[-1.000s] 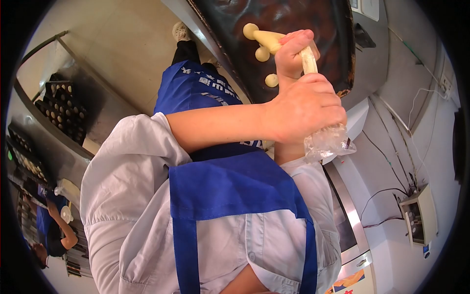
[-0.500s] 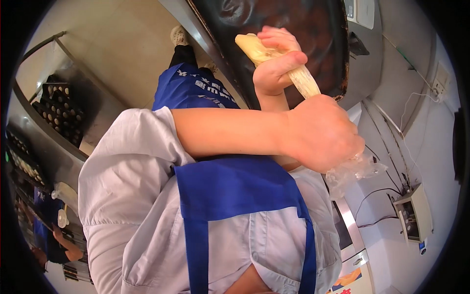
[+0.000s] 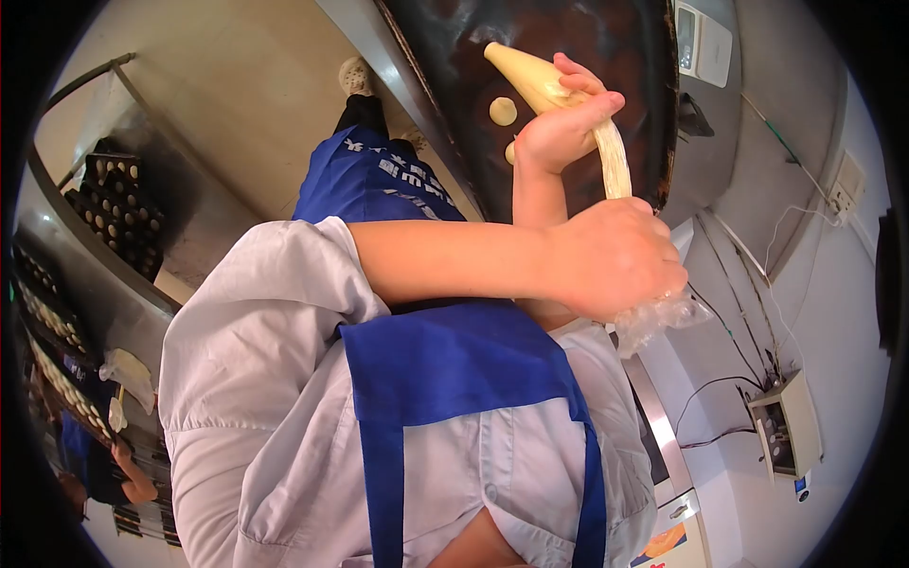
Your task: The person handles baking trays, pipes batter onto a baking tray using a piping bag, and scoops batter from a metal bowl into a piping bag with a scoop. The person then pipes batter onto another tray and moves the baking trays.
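Note:
My left hand is closed around the gathered rear end of a clear piping bag, and crumpled plastic sticks out below the fist. Farther up, my right hand holds the filled front of the piping bag between thumb and fingers. Pale yellow filling shows inside, and a narrow, wrinkled stretch of bag runs between the hands. The bag's tip points to the upper left over a dark baking tray. A round pale dollop lies on the tray; another is partly hidden by my right hand.
At the left, dark trays with rows of pale rounds stand by a metal rack. Another person's arm is near a similar tray at the lower left. A scale-like device is at the upper right; an open box with cables sits below.
My left hand has moved down, away from my right hand, exposing more of the narrow bag stretch. My right hand's fingers have loosened. At the far left, a tray has appeared near the other person.

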A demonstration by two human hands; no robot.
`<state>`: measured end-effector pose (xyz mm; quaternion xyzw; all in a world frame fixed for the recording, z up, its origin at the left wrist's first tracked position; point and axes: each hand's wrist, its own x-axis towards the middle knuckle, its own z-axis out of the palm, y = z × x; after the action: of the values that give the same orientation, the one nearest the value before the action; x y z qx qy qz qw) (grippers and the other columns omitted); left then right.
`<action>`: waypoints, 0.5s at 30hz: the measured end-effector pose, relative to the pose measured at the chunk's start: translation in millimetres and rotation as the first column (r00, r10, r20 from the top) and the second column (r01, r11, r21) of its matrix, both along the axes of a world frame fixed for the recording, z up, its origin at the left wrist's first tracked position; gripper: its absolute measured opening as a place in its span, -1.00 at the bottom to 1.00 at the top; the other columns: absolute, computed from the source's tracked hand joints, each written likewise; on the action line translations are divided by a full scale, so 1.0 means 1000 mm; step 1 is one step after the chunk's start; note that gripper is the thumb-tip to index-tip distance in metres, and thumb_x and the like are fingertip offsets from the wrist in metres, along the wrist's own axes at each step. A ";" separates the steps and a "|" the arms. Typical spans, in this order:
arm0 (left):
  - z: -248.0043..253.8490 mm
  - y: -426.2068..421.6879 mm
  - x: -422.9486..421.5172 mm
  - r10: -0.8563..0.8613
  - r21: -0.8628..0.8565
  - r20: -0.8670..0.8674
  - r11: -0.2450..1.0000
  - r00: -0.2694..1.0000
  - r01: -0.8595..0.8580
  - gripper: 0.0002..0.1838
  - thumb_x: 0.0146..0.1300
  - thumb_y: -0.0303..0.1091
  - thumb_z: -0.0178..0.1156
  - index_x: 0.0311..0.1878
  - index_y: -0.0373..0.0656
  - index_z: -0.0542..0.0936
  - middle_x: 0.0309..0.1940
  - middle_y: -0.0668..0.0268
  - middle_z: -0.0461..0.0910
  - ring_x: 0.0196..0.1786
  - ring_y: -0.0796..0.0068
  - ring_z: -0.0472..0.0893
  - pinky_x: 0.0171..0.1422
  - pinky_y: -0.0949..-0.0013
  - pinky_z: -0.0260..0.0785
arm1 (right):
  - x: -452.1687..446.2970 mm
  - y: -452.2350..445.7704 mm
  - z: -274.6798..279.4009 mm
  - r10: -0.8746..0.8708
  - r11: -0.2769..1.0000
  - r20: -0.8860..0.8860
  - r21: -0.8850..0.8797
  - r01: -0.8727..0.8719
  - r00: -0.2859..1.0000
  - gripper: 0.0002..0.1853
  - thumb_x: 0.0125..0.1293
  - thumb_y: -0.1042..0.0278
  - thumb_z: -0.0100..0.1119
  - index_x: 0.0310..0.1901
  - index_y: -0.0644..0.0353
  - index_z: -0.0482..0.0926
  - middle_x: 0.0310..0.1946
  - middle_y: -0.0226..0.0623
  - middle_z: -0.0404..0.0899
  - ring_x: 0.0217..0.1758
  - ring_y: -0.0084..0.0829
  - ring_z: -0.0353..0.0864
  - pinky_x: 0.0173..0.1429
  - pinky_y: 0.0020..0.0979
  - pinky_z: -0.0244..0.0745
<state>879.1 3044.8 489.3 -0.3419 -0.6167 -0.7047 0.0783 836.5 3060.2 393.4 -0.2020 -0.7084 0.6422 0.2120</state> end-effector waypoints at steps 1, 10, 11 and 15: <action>-0.005 -0.001 -0.001 -0.001 0.001 0.003 1.000 1.000 0.001 -0.84 -0.08 -0.23 0.15 -0.56 -0.03 0.39 -0.63 0.44 0.33 -0.47 0.43 0.43 -0.35 0.37 0.23 | -0.003 0.002 -0.006 -0.001 1.000 0.003 0.001 0.001 1.000 -0.43 0.48 -0.04 -0.52 -0.49 0.23 0.33 -0.30 -0.07 0.58 -0.09 -0.22 0.55 0.11 -0.28 0.41; -0.026 -0.011 -0.011 0.029 -0.082 0.071 0.996 0.997 -0.023 -0.81 -0.10 -0.19 0.18 -0.55 -0.02 0.40 -0.62 0.44 0.36 -0.47 0.45 0.44 -0.35 0.37 0.24 | -0.009 0.008 -0.032 0.239 0.891 0.051 0.386 -0.240 0.970 -0.48 0.49 0.06 -0.38 -0.53 0.26 0.35 -0.47 -0.16 0.54 -0.26 -0.29 0.59 -0.04 -0.33 0.45; -0.026 -0.012 -0.011 0.025 -0.095 0.067 0.995 0.997 -0.018 -0.81 -0.09 -0.20 0.18 -0.55 -0.03 0.40 -0.62 0.44 0.36 -0.47 0.44 0.44 -0.35 0.38 0.24 | -0.009 0.008 -0.033 0.237 0.890 0.039 0.391 -0.233 0.971 -0.48 0.49 0.08 -0.37 -0.53 0.26 0.35 -0.47 -0.16 0.54 -0.27 -0.30 0.59 -0.06 -0.34 0.45; -0.026 -0.016 -0.012 0.022 -0.087 0.062 0.996 0.998 -0.016 -0.83 -0.08 -0.23 0.17 -0.54 -0.04 0.41 -0.62 0.45 0.36 -0.47 0.44 0.44 -0.35 0.39 0.24 | -0.006 0.008 -0.029 0.267 0.906 0.085 0.318 -0.280 0.960 -0.50 0.49 0.11 -0.36 -0.54 0.27 0.35 -0.47 -0.15 0.54 -0.30 -0.31 0.58 -0.10 -0.36 0.45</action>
<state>866.9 3028.7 463.2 -0.3166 -0.6522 -0.6869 0.0507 830.3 3068.6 364.2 -0.0758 -0.8303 0.5351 0.1363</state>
